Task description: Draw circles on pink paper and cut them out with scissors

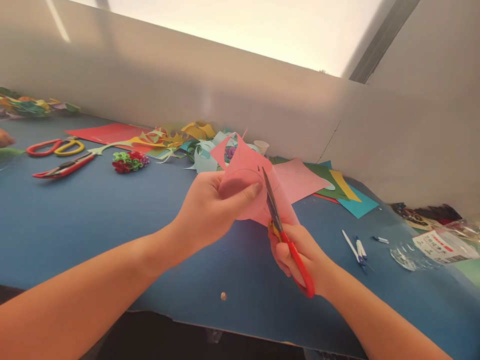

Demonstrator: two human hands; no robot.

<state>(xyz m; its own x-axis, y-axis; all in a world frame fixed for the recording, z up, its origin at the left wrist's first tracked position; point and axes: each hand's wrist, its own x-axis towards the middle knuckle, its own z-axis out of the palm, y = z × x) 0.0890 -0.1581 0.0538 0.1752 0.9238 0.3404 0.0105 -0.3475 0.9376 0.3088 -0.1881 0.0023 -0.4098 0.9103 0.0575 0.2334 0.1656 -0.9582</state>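
My left hand [221, 200] pinches a curled sheet of pink paper [249, 162], thumb on the near side. A drawn curved line shows on the sheet. My right hand [296, 252] grips a pair of scissors [300, 262] with red and yellow handles. Their dark blades point up and away, slightly parted at the paper's right part. Part of the sheet hangs behind the blades and over my right fingers. Both hands are above the blue table [180, 280]. A small bead [223, 296] lies on it, nearer to me.
Left lie red-and-yellow-handled scissors [56, 146], pliers [65, 167] and quilled paper flowers [129, 161]. Paper scraps [202, 131] and coloured sheets [348, 192] line the wall. Right are a drawing compass [354, 250] and a plastic bottle [435, 245]. Another person's hand [5, 138] shows far left.
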